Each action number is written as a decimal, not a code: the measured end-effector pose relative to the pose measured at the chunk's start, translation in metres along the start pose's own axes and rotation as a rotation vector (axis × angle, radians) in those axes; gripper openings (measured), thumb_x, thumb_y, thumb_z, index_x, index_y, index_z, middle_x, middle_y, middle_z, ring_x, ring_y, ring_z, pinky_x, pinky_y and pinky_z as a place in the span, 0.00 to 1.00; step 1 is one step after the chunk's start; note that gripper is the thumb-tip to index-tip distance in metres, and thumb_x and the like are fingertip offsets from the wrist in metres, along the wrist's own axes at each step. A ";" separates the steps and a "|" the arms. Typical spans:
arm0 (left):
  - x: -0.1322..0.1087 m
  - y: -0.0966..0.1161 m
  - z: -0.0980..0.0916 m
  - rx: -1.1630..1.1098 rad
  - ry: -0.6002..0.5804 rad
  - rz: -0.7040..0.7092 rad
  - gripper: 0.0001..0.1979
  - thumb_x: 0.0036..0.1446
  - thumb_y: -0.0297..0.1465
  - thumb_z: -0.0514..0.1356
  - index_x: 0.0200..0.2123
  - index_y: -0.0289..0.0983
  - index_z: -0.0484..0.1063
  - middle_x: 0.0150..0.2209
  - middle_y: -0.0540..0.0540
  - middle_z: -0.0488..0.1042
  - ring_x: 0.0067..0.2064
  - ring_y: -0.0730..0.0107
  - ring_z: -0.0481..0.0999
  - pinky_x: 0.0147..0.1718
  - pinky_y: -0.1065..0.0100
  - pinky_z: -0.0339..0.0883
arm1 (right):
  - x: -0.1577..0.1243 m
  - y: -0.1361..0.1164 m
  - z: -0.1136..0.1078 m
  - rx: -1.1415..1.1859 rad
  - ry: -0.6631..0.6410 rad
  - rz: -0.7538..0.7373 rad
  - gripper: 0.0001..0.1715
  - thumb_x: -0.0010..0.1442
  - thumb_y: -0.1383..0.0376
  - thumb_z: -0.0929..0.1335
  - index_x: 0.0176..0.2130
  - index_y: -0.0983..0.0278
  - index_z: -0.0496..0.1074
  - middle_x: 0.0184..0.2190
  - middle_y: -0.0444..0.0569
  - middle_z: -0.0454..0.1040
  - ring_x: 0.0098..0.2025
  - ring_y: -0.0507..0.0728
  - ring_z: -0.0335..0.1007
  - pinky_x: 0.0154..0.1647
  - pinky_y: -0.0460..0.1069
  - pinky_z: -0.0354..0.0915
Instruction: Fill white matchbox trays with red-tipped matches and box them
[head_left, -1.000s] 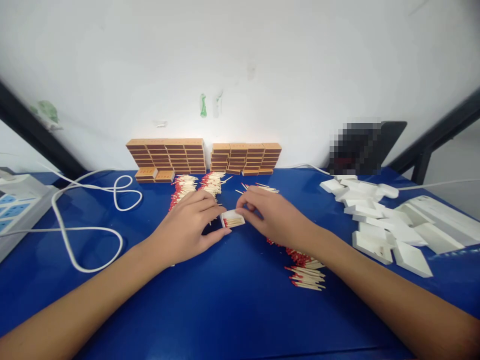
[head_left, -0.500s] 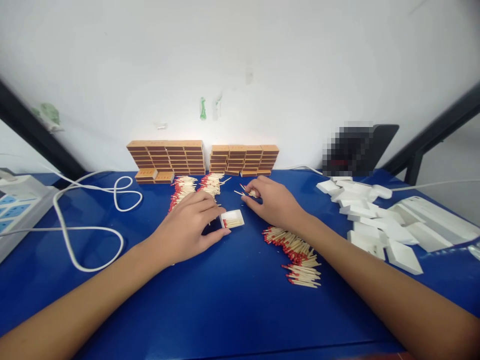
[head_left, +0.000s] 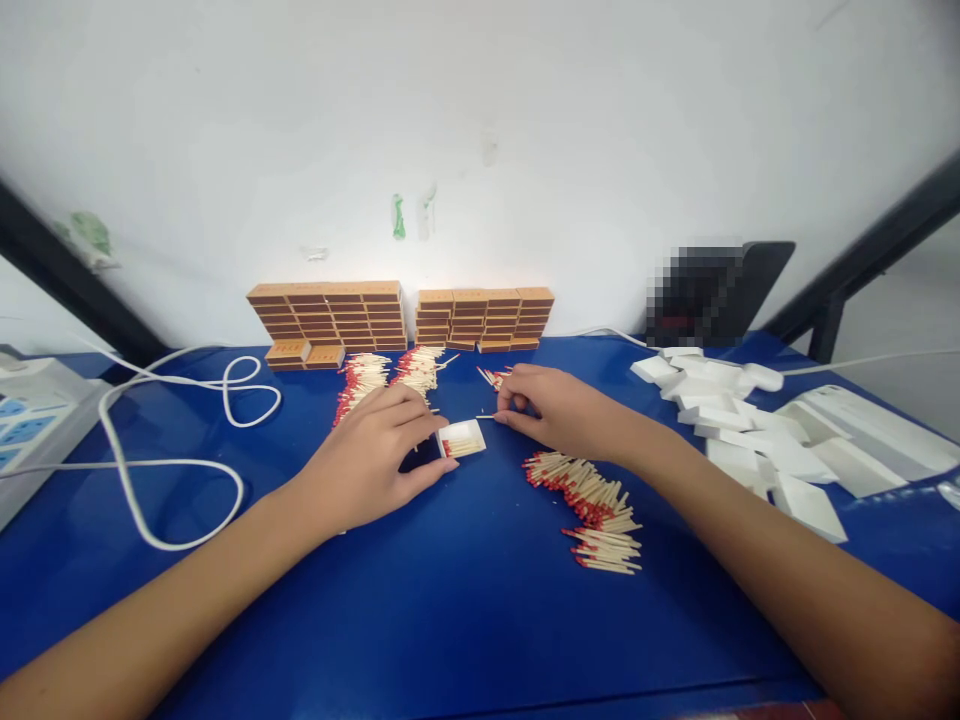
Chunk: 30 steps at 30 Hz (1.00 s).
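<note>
My left hand (head_left: 390, 440) grips a small white matchbox tray (head_left: 471, 432) by its left end, thumb in front and fingers behind. Several red-tipped matches (head_left: 463, 446) lie inside the tray. Just right of it, my right hand (head_left: 544, 405) pinches a single match (head_left: 486, 417) between thumb and fingertip, its free end pointing left towards the tray. A few loose matches (head_left: 491, 377) lie behind the right fingers, partly hidden. A larger pile of matches (head_left: 581, 490) spreads in front of my right wrist. Two more heaps, a left one (head_left: 365, 378) and a right one (head_left: 418, 368), lie behind my left hand.
Stacked matchboxes (head_left: 330, 315) and a second stack (head_left: 484, 318) stand along the wall. White empty trays (head_left: 739, 420) are heaped at the right, near a dark device (head_left: 757, 290). A white cable (head_left: 124, 440) loops beside a power strip (head_left: 45, 410) on the left.
My right hand has drawn back from the small loose group of matches towards me, now with one match pinched in its fingers. My left hand keeps the tray in about the same spot.
</note>
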<state>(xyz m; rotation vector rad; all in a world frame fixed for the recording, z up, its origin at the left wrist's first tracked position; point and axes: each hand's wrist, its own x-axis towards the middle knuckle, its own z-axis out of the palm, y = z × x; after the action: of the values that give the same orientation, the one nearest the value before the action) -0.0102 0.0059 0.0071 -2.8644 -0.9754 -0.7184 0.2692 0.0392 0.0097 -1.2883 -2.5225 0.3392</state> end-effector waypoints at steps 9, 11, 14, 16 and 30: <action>0.000 -0.001 0.001 0.011 -0.010 0.005 0.15 0.68 0.39 0.65 0.51 0.36 0.80 0.43 0.40 0.81 0.51 0.53 0.77 0.54 0.51 0.75 | 0.004 -0.008 0.014 0.054 -0.001 -0.081 0.07 0.73 0.67 0.66 0.40 0.63 0.74 0.42 0.50 0.70 0.39 0.56 0.67 0.40 0.50 0.62; 0.000 -0.001 0.001 0.006 -0.021 -0.001 0.15 0.68 0.40 0.65 0.51 0.37 0.80 0.43 0.40 0.81 0.51 0.53 0.77 0.54 0.51 0.75 | 0.003 -0.009 0.012 0.054 0.005 -0.074 0.09 0.73 0.66 0.65 0.39 0.63 0.72 0.43 0.51 0.71 0.40 0.56 0.68 0.41 0.51 0.63; 0.000 -0.001 0.000 0.000 -0.011 0.001 0.15 0.68 0.39 0.66 0.51 0.36 0.80 0.43 0.40 0.81 0.52 0.53 0.77 0.54 0.51 0.75 | 0.001 -0.007 0.001 0.078 0.069 -0.036 0.08 0.74 0.65 0.64 0.40 0.62 0.71 0.44 0.52 0.73 0.42 0.58 0.70 0.45 0.52 0.66; 0.000 -0.001 0.000 0.000 -0.004 0.002 0.15 0.68 0.39 0.65 0.51 0.36 0.80 0.43 0.40 0.81 0.51 0.53 0.77 0.54 0.51 0.75 | -0.001 -0.003 -0.008 0.098 0.135 0.011 0.07 0.73 0.64 0.64 0.41 0.61 0.70 0.43 0.52 0.75 0.43 0.58 0.72 0.46 0.53 0.66; 0.000 -0.002 0.000 0.006 -0.008 0.005 0.14 0.69 0.40 0.65 0.51 0.37 0.80 0.43 0.40 0.81 0.51 0.54 0.77 0.54 0.51 0.74 | 0.000 0.004 -0.019 0.304 0.150 0.187 0.09 0.68 0.61 0.70 0.37 0.61 0.79 0.33 0.49 0.82 0.33 0.57 0.73 0.35 0.52 0.67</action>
<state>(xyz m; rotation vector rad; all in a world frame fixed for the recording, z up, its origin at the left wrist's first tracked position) -0.0111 0.0075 0.0066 -2.8656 -0.9699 -0.7032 0.2786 0.0428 0.0261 -1.3709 -2.1327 0.6161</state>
